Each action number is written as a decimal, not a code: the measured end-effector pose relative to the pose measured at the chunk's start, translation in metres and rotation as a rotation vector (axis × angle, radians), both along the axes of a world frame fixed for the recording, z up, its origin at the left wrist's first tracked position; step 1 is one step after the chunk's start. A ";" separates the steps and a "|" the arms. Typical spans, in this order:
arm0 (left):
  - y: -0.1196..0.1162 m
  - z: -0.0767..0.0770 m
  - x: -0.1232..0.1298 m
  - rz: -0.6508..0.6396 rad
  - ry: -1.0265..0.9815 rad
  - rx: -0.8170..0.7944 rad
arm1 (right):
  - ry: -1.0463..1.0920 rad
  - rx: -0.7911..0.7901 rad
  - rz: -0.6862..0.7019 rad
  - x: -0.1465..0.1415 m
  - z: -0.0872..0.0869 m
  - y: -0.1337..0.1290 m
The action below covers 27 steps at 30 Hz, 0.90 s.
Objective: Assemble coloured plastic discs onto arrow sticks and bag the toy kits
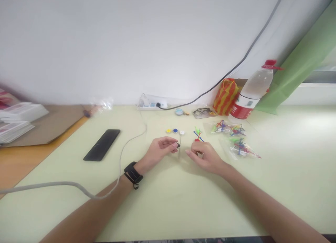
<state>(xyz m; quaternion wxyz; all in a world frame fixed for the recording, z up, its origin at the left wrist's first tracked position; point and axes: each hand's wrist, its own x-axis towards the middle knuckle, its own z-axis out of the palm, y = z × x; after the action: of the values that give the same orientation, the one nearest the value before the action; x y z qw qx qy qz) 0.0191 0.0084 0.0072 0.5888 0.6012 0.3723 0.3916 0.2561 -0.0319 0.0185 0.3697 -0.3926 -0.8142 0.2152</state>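
My left hand (161,149), with a black watch on its wrist, pinches a small black piece (179,145) between thumb and fingertips. A thin, pale upright strip, blurred, shows at that piece. Just to the right, my right hand (206,155) is curled with the thumb towards the black piece; what it holds, if anything, is hidden. Beyond the hands lie a yellow disc (168,131), a blue disc (175,130) and a white disc (182,133). Behind the right hand are a blue stick (195,133), a red piece (197,139) and a green piece (197,130).
Clear bags of small coloured parts (243,147) lie right of my hands. A large bottle (252,92) and striped bag (225,97) stand behind. A black phone-like slab (102,145) lies left. A grey cable (123,148) passes by my left forearm; a power strip (152,105) sits by the wall.
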 end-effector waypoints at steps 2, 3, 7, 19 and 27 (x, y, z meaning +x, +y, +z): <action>0.000 0.001 0.000 0.022 -0.002 -0.011 | -0.080 0.057 -0.078 0.003 -0.004 0.002; 0.000 0.001 0.001 0.032 -0.003 -0.018 | -0.115 0.079 -0.108 0.004 -0.006 0.004; -0.001 0.005 0.003 0.051 -0.005 -0.032 | -0.179 0.112 -0.181 0.007 -0.010 0.008; 0.003 0.000 -0.001 0.038 -0.051 -0.116 | -0.312 -0.016 -0.352 0.035 0.015 0.018; 0.005 0.002 -0.002 0.028 -0.091 -0.188 | -0.419 -0.341 -0.145 0.057 0.025 0.020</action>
<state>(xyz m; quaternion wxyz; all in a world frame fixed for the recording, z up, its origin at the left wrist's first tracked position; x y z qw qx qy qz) 0.0167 0.0129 0.0095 0.6536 0.5195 0.3885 0.3898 0.3133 -0.0114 0.0436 0.1364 -0.5423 -0.7946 0.2363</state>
